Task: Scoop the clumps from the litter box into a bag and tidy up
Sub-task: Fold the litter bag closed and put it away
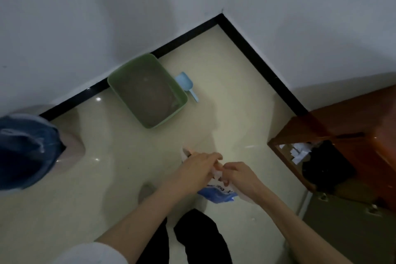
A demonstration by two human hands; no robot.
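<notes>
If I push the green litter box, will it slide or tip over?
The litter box would probably slide, not tip: it looks low and wide, and sits flat on a shiny floor. It may feel heavy for its size, since litter covers its bottom. Pushed toward the blue scoop lying against its side, it would likely shove the scoop along.

Bag (pixel 216 194) mostly hidden under both hands, print blurred; bin (pixel 25 150) cut off at left edge.
</notes>
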